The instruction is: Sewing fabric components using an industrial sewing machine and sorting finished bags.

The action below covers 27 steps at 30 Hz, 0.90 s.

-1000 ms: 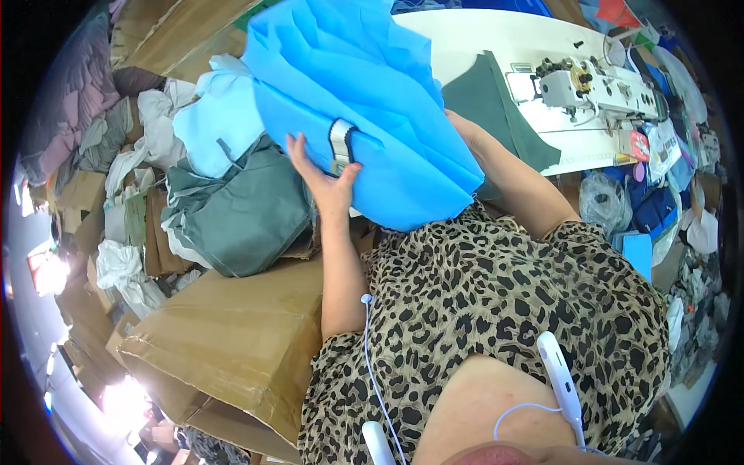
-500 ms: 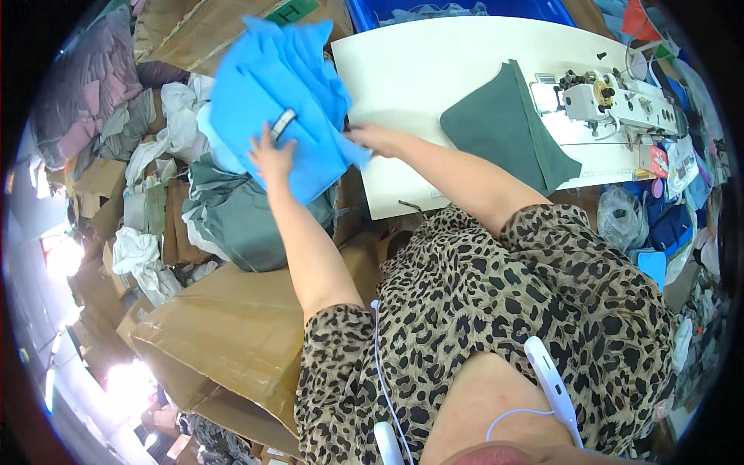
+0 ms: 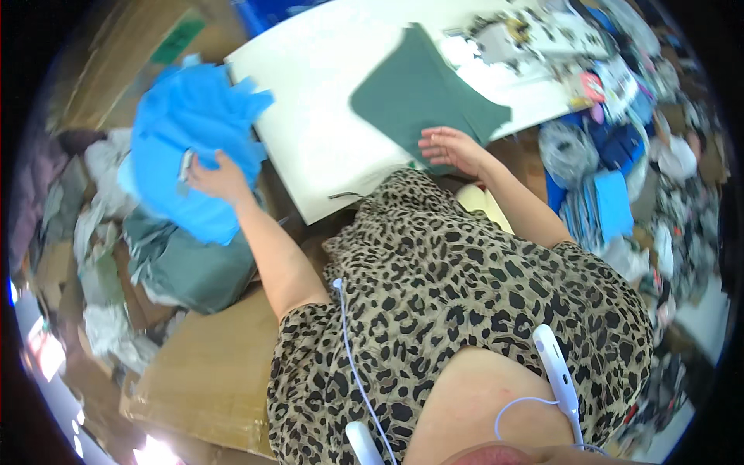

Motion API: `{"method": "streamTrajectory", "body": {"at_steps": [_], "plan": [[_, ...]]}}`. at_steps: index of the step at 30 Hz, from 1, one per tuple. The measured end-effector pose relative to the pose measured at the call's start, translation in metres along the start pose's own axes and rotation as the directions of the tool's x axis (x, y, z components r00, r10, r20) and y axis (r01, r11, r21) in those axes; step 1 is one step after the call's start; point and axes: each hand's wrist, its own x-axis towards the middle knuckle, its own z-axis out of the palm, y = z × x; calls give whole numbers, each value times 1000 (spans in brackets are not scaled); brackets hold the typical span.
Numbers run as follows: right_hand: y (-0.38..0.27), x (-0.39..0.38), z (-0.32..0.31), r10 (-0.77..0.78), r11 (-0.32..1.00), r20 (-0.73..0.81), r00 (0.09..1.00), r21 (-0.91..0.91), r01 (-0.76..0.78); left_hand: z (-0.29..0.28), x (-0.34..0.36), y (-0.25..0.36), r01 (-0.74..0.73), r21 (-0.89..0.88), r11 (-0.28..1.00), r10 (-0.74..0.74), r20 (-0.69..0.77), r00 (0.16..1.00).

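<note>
My left hand [image 3: 218,181] lies over a heap of bright blue fabric [image 3: 182,116] to the left of the white table, thumb and fingers apart. Against its fingertips is a small, narrow, dark-and-pale thing [image 3: 186,166], too blurred to name; no grip on it shows. My right hand [image 3: 456,150] is open, fingers stretched out to the left, over the lower edge of a dark green cut fabric piece [image 3: 418,85]. That piece lies on the white tabletop [image 3: 302,93]. Whether my right fingers touch the fabric, I cannot tell.
A white sewing machine [image 3: 535,39] stands at the table's far right. Grey-green cloth [image 3: 194,271] bulges below the blue heap, with a cardboard box [image 3: 209,372] nearer me. At right are a clear plastic bag [image 3: 568,147] and folded blue cloth [image 3: 608,205].
My right hand has left the blue fabric's edge and moved right to the green piece. My left hand stays at the blue heap. The whole view has shifted and tilted.
</note>
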Motion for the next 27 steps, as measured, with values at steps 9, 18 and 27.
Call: {"method": "streamTrajectory", "body": {"at_steps": [9, 18, 27], "plan": [[14, -70, -97, -368, 927, -629, 685, -198, 317, -8, -22, 74, -89, -322, 942, 83, -34, 996], [-19, -29, -112, -581, 780, -470, 665, -553, 292, -60, -109, 39, 157, -441, 884, -81, 187, 979], [-47, -7, -7, -571, -134, 456, 682, -872, 471, -187, -421, -91, 682, 154, 715, -693, 289, 661]]}}
